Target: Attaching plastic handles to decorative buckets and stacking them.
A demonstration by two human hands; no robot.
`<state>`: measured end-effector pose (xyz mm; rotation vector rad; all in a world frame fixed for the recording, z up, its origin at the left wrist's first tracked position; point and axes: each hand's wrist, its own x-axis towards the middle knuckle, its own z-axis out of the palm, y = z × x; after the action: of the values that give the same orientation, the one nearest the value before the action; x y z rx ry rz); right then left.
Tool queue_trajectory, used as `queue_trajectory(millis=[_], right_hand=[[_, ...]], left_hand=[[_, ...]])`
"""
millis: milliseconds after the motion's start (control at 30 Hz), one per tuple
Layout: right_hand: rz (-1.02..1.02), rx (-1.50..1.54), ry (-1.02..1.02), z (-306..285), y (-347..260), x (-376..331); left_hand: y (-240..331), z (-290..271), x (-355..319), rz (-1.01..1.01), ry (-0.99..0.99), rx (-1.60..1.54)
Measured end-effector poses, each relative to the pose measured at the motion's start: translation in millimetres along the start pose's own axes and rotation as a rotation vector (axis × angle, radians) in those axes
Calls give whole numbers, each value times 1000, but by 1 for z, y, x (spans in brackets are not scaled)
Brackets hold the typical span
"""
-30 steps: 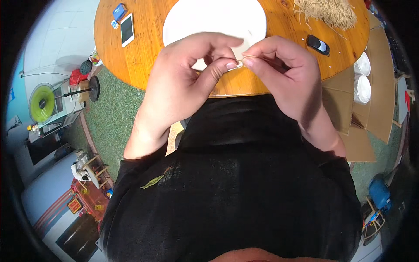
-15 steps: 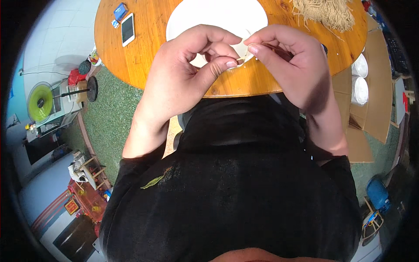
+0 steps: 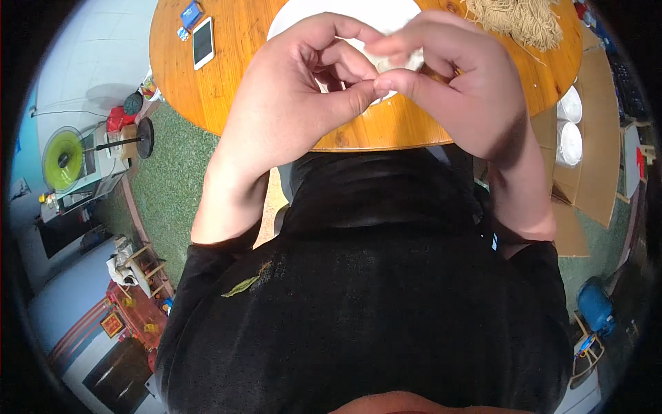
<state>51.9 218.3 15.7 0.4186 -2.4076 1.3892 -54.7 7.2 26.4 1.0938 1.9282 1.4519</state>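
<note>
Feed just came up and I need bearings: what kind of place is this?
Probably a home or small workshop room. A round orange wooden table carries a white phone and a heap of tan fibre strands; flattened brown cardboard lies on green carpet.

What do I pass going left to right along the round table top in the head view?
Blue card → white phone → left hand → right hand → pile of tan noodle-like strands.

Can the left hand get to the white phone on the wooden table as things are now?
Probably yes. The white phone lies face up on the wooden table, on the left hand's side, with bare wood between them. But both hands pinch a small pale piece, so it must let go first.
</note>
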Motion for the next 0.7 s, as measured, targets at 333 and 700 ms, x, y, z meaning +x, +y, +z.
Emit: queue_trajectory(millis=[333,700], right_hand=[[-106,-374,564,40,6,-42],[-7,-259,505,64,2,-44]], left_hand=[[-1,-2,-3,-43,13,-43],[9,2,-5,-86,-3,31]])
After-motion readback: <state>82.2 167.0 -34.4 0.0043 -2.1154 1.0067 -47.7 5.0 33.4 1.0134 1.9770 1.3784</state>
